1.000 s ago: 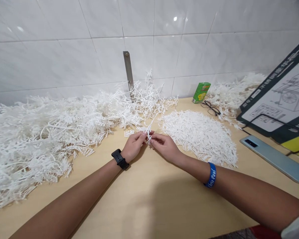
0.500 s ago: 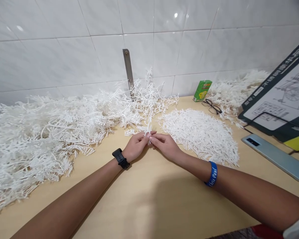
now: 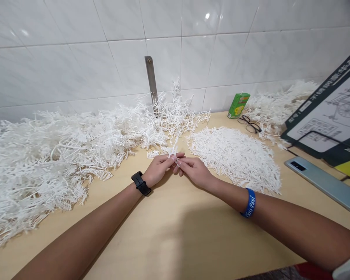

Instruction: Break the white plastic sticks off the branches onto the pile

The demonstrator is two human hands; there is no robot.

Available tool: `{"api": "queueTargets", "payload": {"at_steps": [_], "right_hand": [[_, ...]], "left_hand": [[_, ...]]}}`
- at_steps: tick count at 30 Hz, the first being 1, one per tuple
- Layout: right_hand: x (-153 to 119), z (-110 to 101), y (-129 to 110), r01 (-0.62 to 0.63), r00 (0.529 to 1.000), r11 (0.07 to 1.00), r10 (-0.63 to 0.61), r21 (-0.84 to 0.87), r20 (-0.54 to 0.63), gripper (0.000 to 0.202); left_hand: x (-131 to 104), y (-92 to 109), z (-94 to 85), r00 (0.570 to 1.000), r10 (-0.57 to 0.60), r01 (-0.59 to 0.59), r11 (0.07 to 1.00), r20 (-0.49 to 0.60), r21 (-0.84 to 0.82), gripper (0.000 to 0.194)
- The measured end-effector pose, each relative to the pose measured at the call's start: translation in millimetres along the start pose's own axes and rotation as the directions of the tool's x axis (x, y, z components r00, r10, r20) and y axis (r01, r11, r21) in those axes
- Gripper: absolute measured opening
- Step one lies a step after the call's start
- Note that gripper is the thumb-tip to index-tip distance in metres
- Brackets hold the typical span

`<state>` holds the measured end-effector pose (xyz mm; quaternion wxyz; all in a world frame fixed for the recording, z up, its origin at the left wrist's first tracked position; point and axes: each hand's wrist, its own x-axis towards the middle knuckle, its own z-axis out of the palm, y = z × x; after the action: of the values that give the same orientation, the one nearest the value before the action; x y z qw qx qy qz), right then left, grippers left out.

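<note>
My left hand (image 3: pixel 160 168), with a black watch at its wrist, pinches a thin white branched plastic piece (image 3: pixel 174 149) at the middle of the table. Touching it from the right, my right hand (image 3: pixel 195 171) has its fingertips closed on a small white bit (image 3: pixel 177 163). The piece reaches back toward white branched strands by the wall. A large tangled heap of white strands (image 3: pixel 61 155) spreads over the left side. To the right of my hands lies a flatter pile of short white pieces (image 3: pixel 236 157).
A metal strip (image 3: pixel 151 81) leans on the tiled wall. Behind the right pile are a green box (image 3: pixel 238 105), black glasses (image 3: pixel 249 124) and more white strands (image 3: pixel 275 105). A phone (image 3: pixel 323 182) and a dark printed carton (image 3: pixel 332 112) are at the right.
My fingers have shifted slightly at the piece, and a small white bit now shows between my right fingertips. The view has moved a little; the piles look unchanged.
</note>
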<state>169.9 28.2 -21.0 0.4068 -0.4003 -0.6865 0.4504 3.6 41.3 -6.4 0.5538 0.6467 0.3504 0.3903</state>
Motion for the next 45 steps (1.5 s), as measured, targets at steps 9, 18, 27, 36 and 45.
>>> {"api": "queueTargets", "payload": {"at_steps": [9,18,27,36,45], "right_hand": [[-1,3,3,-0.011,0.999,0.998,0.008,-0.068,-0.054,0.039],[-4,4,-2,-0.030,0.994,0.983,0.010,-0.179,-0.110,0.037],[-9,9,-3,-0.033,0.998,0.972,0.019,-0.231,-0.062,0.036],[-15,12,-4,0.116,0.993,0.926,-0.120,-0.359,0.011,0.036],[-18,12,-1,0.397,0.907,0.809,-0.417,-0.432,0.054,0.029]], "left_hand": [[1,-6,-3.1,0.997,-0.003,0.011,0.995,-0.076,0.100,0.043],[1,-6,0.8,0.989,0.029,-0.001,0.983,-0.146,0.184,0.049],[-2,-7,3.5,0.978,0.072,-0.019,0.965,-0.193,0.263,0.042],[1,-10,3.4,0.978,-0.008,0.026,0.996,-0.208,0.084,0.037],[2,-6,1.3,0.960,-0.081,0.040,0.987,-0.267,-0.153,0.034]]}}
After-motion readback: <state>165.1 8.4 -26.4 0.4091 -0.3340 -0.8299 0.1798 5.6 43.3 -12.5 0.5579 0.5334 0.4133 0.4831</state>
